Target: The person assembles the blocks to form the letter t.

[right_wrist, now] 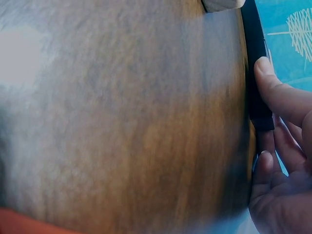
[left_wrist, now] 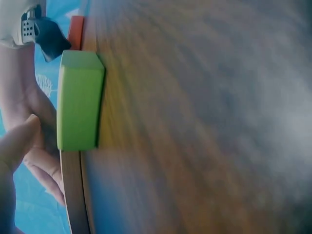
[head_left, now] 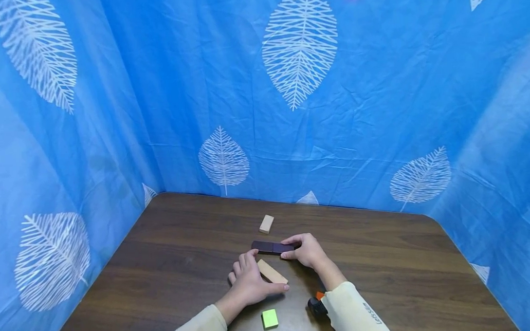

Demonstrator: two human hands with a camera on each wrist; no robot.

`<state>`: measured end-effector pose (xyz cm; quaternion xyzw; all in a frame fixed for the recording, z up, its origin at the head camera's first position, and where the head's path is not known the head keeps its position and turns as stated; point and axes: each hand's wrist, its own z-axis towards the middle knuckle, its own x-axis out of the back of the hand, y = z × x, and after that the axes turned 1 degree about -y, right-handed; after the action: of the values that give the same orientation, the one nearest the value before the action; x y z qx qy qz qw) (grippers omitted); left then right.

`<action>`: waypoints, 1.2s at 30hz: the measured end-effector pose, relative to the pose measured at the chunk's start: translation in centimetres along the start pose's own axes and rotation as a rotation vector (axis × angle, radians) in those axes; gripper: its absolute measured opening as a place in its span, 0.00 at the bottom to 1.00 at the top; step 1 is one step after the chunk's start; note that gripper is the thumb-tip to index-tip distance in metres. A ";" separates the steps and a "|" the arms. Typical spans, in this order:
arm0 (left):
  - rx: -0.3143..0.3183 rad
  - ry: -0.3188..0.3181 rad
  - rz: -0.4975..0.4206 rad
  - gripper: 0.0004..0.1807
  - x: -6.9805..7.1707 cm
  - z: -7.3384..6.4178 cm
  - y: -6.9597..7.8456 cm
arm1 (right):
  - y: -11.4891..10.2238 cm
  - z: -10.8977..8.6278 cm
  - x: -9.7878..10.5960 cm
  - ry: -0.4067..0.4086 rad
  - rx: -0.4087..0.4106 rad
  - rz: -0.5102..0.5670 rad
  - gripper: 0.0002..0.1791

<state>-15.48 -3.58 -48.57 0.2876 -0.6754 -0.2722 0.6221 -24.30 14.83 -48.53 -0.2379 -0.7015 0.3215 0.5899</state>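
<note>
In the head view, two dark brown blocks lie end to end on the table. My right hand [head_left: 309, 251] pinches the right-hand dark block [head_left: 283, 248] between thumb and fingers. The left dark block [head_left: 262, 247] sits against it. My left hand [head_left: 247, 282] spans a long light wooden block [head_left: 272, 272], thumb at its near end and index finger by its far end. That index fingertip is also close to the left dark block. In the right wrist view, the thumb presses the side of the dark block [right_wrist: 256, 87]. The left wrist view shows my left thumb [left_wrist: 17, 146].
A small light wooden block [head_left: 266, 224] lies beyond the dark ones. Nearer me stands a green block [head_left: 270, 319]. An orange block [head_left: 319, 295] is partly hidden by the right wrist's black device [head_left: 315, 307]. A blue leaf-print curtain [head_left: 291, 150] surrounds the brown table [head_left: 391, 263].
</note>
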 end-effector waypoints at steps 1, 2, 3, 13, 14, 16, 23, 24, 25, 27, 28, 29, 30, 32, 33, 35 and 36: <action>-0.002 0.001 0.012 0.64 -0.1 0.0 0.0 | 0.0 0.0 0.0 0.001 0.003 0.003 0.16; -0.003 0.002 0.022 0.64 -0.2 0.0 0.1 | 0.0 0.0 0.0 0.002 0.004 0.006 0.16; -0.004 0.002 0.035 0.64 -0.3 0.0 0.2 | 0.0 0.0 0.0 0.002 0.003 0.009 0.16; -0.007 0.004 0.210 0.66 -0.3 0.0 0.2 | 0.1 0.1 -0.1 0.004 0.011 0.023 0.16; -0.007 0.005 0.218 0.66 -0.3 0.0 0.1 | 0.1 0.1 -0.1 0.002 0.012 0.026 0.17; -0.014 -0.009 0.223 0.64 -0.1 0.0 0.0 | 0.2 0.1 0.0 0.003 0.012 0.026 0.17; -0.079 -0.045 0.206 0.58 0.3 0.3 -0.5 | 0.2 0.1 -0.1 -0.002 0.000 0.041 0.17; -0.088 -0.043 0.201 0.58 0.4 0.3 -0.6 | 0.3 0.2 -0.2 -0.004 0.000 0.042 0.17; -0.098 -0.042 0.195 0.58 0.6 0.4 -0.6 | 0.3 0.2 -0.2 -0.005 0.001 0.043 0.17; -0.120 -0.047 0.184 0.57 0.9 0.5 -0.8 | 0.3 0.2 -0.2 -0.003 0.001 0.046 0.17; -0.131 -0.052 0.177 0.57 1.0 0.6 -0.9 | 0.4 0.2 -0.2 -0.002 0.001 0.046 0.16; -0.145 -0.059 0.169 0.56 1.2 0.6 -1.0 | 0.4 0.2 -0.2 -0.002 0.002 0.043 0.16; -0.159 -0.068 0.164 0.55 1.4 0.7 -1.1 | 0.4 0.2 -0.2 -0.002 0.003 0.042 0.16; -0.197 -0.090 0.148 0.53 1.8 1.0 -1.3 | 0.4 0.2 -0.2 -0.002 0.000 0.043 0.16; -0.220 -0.100 0.139 0.52 2.0 1.1 -1.4 | 0.4 0.2 -0.2 -0.001 -0.001 0.042 0.16; -0.261 -0.121 0.127 0.52 2.4 1.3 -1.7 | 0.4 0.2 -0.1 -0.002 0.000 0.042 0.16; -0.276 -0.132 0.121 0.52 2.6 1.3 -1.8 | 0.3 0.1 -0.1 -0.002 -0.002 0.044 0.16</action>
<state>-16.89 -6.64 -48.21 0.1397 -0.6870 -0.3429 0.6253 -24.44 14.92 -48.87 -0.2537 -0.6970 0.3340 0.5816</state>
